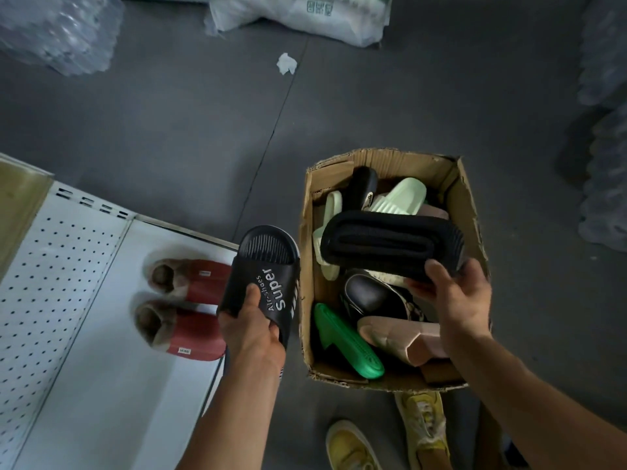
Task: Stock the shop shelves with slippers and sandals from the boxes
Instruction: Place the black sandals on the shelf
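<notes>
Gripping a black slide (264,283), the left hand (252,329) — the right hand (454,296) clutches a black slipper (390,240).

Hidden and cut-off parts

The lower slippers in the cardboard box (475,212) are largely covered by the ones above. The plastic bags (57,32) at the top left are blurred, and the yellow shoes (353,449) are cut off by the bottom edge.

Black slide (263,279) with white lettering and stripes, black ribbed slipper (390,240), red fur-lined pair (193,307), green sandal (346,344), brown box (305,252), white perforated shelf (51,283)
</notes>
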